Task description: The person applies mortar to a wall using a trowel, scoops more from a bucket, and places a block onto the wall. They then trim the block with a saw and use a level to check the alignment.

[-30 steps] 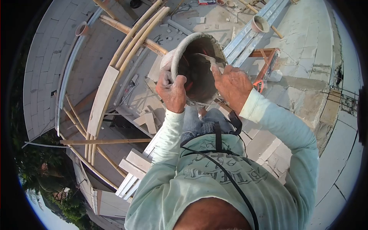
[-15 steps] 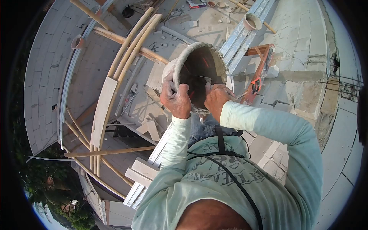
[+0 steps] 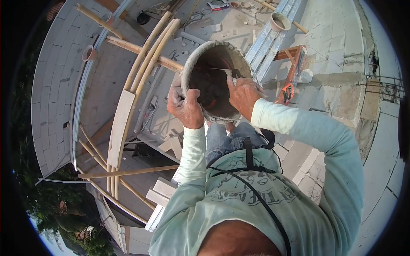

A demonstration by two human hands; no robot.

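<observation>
A mortar-crusted bucket (image 3: 186, 73) is tipped so its mouth faces me, its dark, wet-looking inside showing. My left hand (image 3: 187, 110) grips the near left rim, thumb over the edge. In my right hand (image 3: 245, 96), at the bucket's right side, is the handle of a trowel (image 3: 228, 72). A thin metal part of it shows inside the mouth; the rest of the blade is hard to make out against the dark interior.
Bamboo poles (image 3: 147, 59) and a plank (image 3: 121, 128) stand on the left. Metal channels (image 3: 267, 40) carry another bucket (image 3: 280, 22). A saw with an orange handle (image 3: 286, 93) leans at the right. Loose light blocks (image 3: 162, 190) lie at lower left.
The bucket and my left hand have shifted slightly left, the bucket also a little up. My right hand has risen a little with the trowel, and more of its metal part shows.
</observation>
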